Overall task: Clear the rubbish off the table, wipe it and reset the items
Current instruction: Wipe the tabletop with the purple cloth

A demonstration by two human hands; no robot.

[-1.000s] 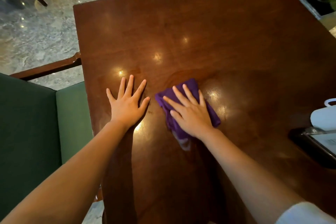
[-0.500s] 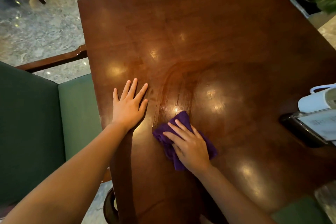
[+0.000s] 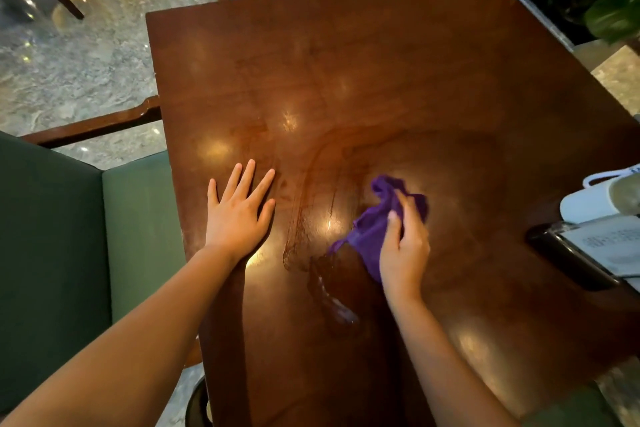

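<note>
Gripping the bunched purple cloth [image 3: 375, 225] on the wet-streaked surface [image 3: 346, 80], right hand [image 3: 403, 250]; left hand [image 3: 239, 215] flat, fingers spread, near left edge.

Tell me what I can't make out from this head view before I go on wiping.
- White cup: cut off by the right edge; contents unseen.
- Card stand: cut off at the right edge; print too small to read.
- Purple cloth: part hidden under the right hand, so its grip is partly unseen.
- Table under the flat left hand: covered.
</note>
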